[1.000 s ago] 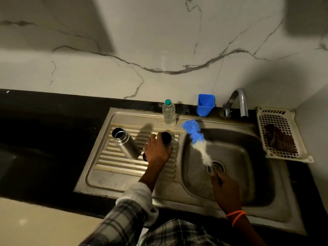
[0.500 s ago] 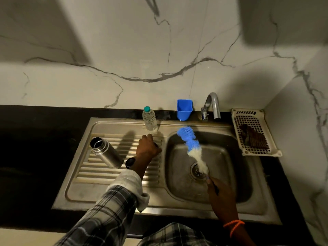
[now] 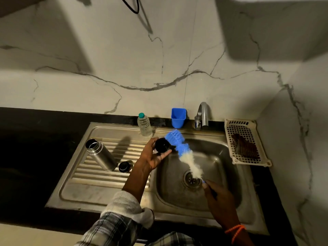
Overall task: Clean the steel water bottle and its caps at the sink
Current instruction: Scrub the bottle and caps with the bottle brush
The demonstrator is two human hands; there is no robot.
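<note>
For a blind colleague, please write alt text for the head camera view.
Over a steel sink, the left hand holds a black cap against a blue-and-white bottle brush held by the right hand. The open steel bottle and another cap wait on the drainboard.

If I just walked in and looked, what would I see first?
Probably the bright blue and white bottle brush, slanting over the sink basin, gripped at its handle by the right hand. Its blue tip meets a black cap that the left hand holds up at the basin's left edge. Next, the open steel bottle on the ribbed drainboard, with another black cap beside it.
</note>
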